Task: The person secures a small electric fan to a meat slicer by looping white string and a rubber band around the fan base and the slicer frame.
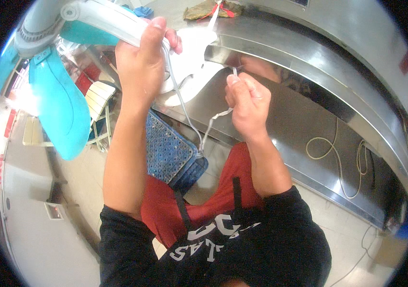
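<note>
My left hand (141,62) is raised and gripping the pale translucent neck of a fan (103,21), close to a white flat piece (194,52) lying at the steel counter's edge. A thin white cord (184,107) hangs down from that hand in a loop and runs back up into my right hand (247,100), which pinches its other end. The fan's teal blade (58,110) and grey hub (41,24) stick out to the left. Both forearms come up from the lower edge.
A long stainless steel counter (309,57) curves across the top right, with a wrapped brownish bundle (208,9) on it. A blue perforated crate (168,150) sits on the floor below. A pale cable loop (338,153) hangs on the steel front panel. Pale folding chairs (98,103) stand at left.
</note>
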`<state>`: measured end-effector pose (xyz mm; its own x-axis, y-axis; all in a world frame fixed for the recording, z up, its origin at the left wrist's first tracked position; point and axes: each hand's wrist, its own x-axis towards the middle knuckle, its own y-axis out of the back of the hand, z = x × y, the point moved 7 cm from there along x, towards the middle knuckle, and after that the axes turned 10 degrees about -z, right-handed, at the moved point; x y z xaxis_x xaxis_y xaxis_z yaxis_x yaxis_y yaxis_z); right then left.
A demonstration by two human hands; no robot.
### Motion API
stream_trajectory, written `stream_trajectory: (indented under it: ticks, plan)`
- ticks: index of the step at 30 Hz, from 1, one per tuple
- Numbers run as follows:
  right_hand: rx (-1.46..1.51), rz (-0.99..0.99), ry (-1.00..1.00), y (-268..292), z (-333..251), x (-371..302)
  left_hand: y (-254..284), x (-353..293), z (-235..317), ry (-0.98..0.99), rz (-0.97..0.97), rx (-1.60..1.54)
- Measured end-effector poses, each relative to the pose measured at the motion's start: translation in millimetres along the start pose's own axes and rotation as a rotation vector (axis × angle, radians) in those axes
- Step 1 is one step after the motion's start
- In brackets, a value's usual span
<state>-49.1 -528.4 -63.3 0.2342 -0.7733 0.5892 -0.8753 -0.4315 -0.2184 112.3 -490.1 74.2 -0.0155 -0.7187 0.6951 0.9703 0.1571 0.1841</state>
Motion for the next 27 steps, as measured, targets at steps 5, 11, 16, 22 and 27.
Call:
stream_trajectory:
  ticks: [5, 11, 16, 22, 27]
  plan:
    - [0.406, 0.013, 0.055, -7, -9, 3, 3, 0, -2, -0.068, 0.014, -0.044]
    - [0.777, 0.125, 0.156, -14, -7, 2, -3, 3, 11, -0.085, -0.021, 0.148]
    - [0.506, 0.211, 0.208, -24, -23, 2, -2, 17, 27, 0.145, 0.001, 0.396]
    - [-0.341, 0.253, 0.318, -27, -52, 0, -8, 19, 32, 0.110, -0.058, 0.469]
    - [0.231, 0.245, 0.053, -15, -42, -4, 3, 32, 24, 0.231, -0.118, 0.481]
